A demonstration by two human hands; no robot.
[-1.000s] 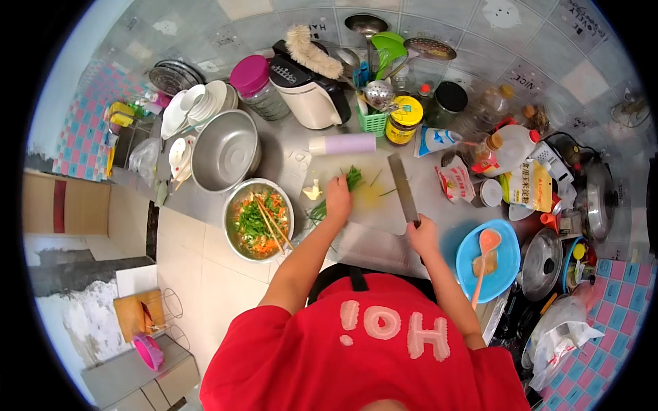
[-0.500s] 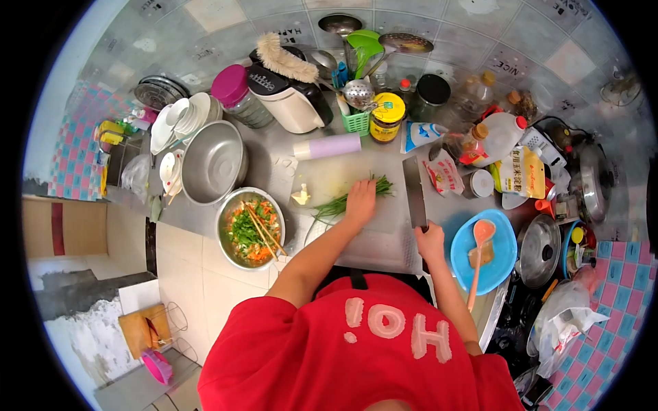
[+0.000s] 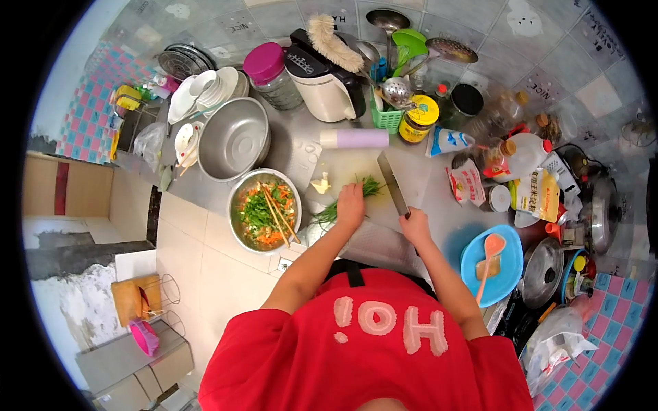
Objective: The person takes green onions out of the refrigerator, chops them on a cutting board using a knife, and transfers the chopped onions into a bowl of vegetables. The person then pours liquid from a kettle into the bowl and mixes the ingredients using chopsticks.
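Note:
My left hand [image 3: 351, 205] presses down over a bunch of chives [image 3: 371, 185] on the pale cutting board [image 3: 343, 166], its fingers closed round the stems. Green ends stick out past the fingertips on the right, and more stems trail to the lower left. In my right hand [image 3: 415, 227] is the handle of a kitchen knife [image 3: 393, 185]; its broad blade points away from me, just right of the chive ends. Small pale yellow pieces [image 3: 320, 183] lie on the board left of my left hand.
Left of the board stands a metal bowl [image 3: 235, 236] of chopped carrot and greens with chopsticks [image 3: 277, 214] in it. Behind it is a larger steel basin [image 3: 234, 139]. A blue basin [image 3: 508, 274] with an orange ladle [image 3: 491, 248] sits right. Jars, bottles and a lilac roll [image 3: 354, 139] line the back.
The knife has moved left, from beside the board to close by the chives, and its blade now tilts. My left hand stays on the bunch. The camera view has shifted.

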